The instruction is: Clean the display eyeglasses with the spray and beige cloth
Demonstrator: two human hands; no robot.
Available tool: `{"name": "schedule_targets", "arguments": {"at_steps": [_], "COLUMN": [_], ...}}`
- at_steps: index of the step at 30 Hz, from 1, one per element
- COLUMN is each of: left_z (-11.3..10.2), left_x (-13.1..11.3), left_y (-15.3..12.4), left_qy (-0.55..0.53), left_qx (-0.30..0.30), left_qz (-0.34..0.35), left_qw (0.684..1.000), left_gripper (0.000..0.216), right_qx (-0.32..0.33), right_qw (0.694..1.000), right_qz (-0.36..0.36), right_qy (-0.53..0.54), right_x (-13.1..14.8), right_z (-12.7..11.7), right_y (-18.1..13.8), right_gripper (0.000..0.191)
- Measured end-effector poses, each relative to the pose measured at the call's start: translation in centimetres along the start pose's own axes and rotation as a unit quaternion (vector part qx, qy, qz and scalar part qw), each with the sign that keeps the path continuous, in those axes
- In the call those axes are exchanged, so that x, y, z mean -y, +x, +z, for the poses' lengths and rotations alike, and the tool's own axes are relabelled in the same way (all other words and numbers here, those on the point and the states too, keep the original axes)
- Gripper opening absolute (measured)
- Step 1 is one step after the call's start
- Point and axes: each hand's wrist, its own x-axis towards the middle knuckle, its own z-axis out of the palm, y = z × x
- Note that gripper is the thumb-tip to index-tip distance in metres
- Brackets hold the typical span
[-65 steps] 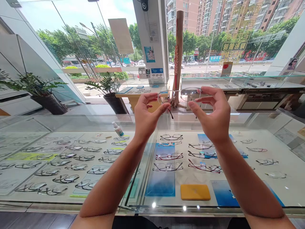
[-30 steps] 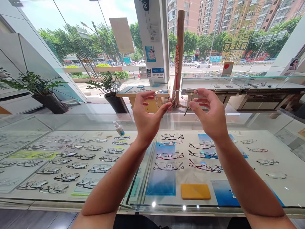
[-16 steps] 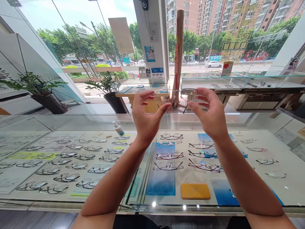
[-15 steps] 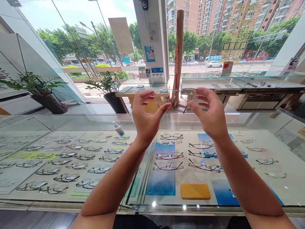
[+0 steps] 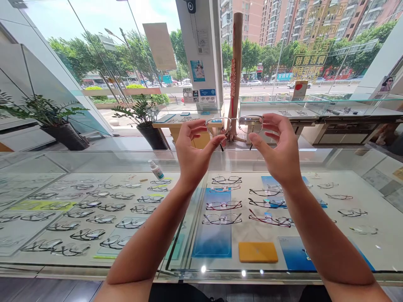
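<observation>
I hold a pair of thin metal-framed glasses [image 5: 234, 124] up at eye level above a glass display counter [image 5: 201, 272]. My left hand [image 5: 192, 152] pinches the left lens rim between thumb and forefinger. My right hand [image 5: 280, 147] pinches the right lens rim the same way, its other fingers curled. The lenses face away from me and the temple arms hang down behind the frame. Both forearms reach up from the bottom of the view.
Under the counter glass lie several rows of glasses [image 5: 94, 209], blue mats [image 5: 214, 235] and a yellow cloth [image 5: 258, 252]. A small spray bottle [image 5: 155, 170] stands at the counter's back. Beyond are potted plants [image 5: 147, 121], a wooden post [image 5: 236, 71] and shop windows.
The glasses have been tilted and shifted slightly between my fingers, first to the left, then back and a little higher. Both hands kept their grip throughout.
</observation>
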Motion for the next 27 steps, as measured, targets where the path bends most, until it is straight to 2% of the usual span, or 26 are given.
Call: {"name": "schedule_targets", "arguments": {"at_steps": [9, 27], "left_z": [0.06, 0.03], "left_x": [0.90, 1.03], "left_y": [0.19, 0.24], "left_qy": [-0.042, -0.035], "left_qx": [0.025, 0.038], "left_qz": [-0.011, -0.017], "left_qw": [0.999, 0.999], "left_gripper": [0.063, 0.063], "right_qx": [-0.012, -0.020], "right_qw": [0.999, 0.998], "right_qz": [-0.038, -0.046], "right_qy": [-0.031, -0.042], "right_x": [-0.06, 0.05], "right_z": [-0.08, -0.10], "right_y": [-0.17, -0.22], "right_gripper": [0.049, 0.048]}}
